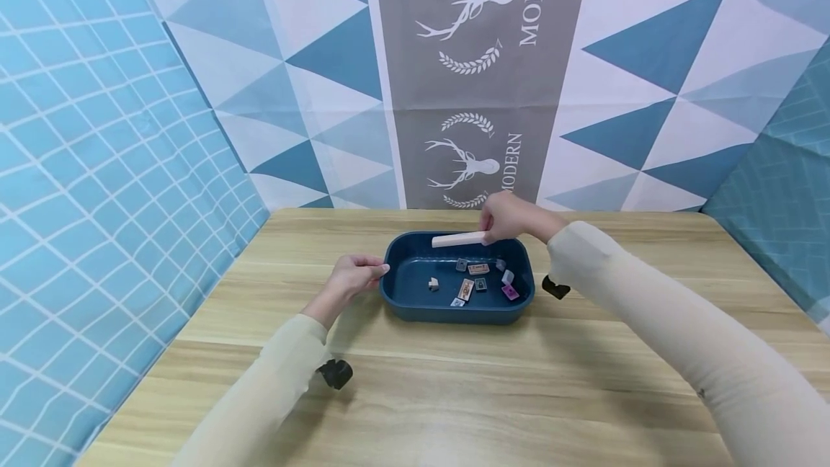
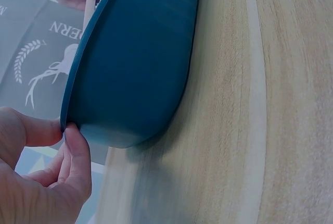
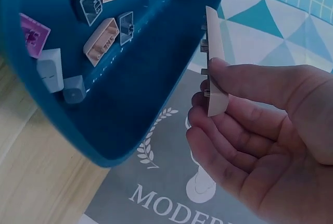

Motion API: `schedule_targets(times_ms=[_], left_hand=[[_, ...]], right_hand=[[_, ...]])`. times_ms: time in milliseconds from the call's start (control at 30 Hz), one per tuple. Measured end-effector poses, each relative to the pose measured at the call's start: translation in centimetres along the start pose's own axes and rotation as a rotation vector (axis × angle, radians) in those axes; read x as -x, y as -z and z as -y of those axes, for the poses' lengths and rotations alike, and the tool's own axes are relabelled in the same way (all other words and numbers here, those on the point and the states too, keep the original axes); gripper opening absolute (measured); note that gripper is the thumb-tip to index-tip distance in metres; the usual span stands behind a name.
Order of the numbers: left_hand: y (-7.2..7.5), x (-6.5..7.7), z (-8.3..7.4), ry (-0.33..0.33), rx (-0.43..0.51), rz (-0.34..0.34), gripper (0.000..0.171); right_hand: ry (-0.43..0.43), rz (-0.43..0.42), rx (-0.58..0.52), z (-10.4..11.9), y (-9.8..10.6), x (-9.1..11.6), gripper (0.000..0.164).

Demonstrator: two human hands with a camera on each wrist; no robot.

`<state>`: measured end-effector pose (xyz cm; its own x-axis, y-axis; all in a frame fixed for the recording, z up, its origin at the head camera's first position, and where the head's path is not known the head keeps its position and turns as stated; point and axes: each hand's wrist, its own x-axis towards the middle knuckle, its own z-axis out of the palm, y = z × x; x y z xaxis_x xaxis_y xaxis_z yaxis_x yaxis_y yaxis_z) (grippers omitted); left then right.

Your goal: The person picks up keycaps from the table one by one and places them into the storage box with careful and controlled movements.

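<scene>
My left hand [image 1: 352, 277] pinches the left rim of a dark blue rectangular tray [image 1: 454, 315] between thumb and fingers. Over the tray's far right part, my right hand [image 1: 510, 218] grips one end of a long pale spacebar keycap [image 1: 457, 239]. In the right wrist view the stems on the underside of this spacebar keycap [image 3: 215, 41] face the tray. Several loose keycaps lie in the tray, among them a purple keycap [image 1: 510, 292], a beige wide keycap [image 3: 102, 41] and a white keycap [image 3: 50, 70]. Some show their hollow undersides.
The tray stands on a wooden table [image 1: 415, 388], close to its far edge. Behind the table hangs a patterned cloth [image 1: 480, 92] with deer heads and triangles. A blue cloth with a white grid [image 1: 97, 164] hangs on the left.
</scene>
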<state>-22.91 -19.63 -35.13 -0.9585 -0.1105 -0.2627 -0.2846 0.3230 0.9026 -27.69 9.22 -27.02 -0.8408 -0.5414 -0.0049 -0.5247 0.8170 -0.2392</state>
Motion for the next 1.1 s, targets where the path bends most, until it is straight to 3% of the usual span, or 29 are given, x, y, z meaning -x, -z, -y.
schedule_targets(times_ms=[700, 1100], left_hand=[[0.1, -0.1, 0.1, 0.0, -0.01, -0.006, 0.026], [0.1, -0.2, 0.0, 0.002, 0.003, -0.005, 0.025]], right_hand=[[0.041, -0.016, -0.002, 2.1, -2.0, -2.0, 0.006], [0.014, 0.013, 0.008, 3.8, -2.9, -3.2, 0.007]])
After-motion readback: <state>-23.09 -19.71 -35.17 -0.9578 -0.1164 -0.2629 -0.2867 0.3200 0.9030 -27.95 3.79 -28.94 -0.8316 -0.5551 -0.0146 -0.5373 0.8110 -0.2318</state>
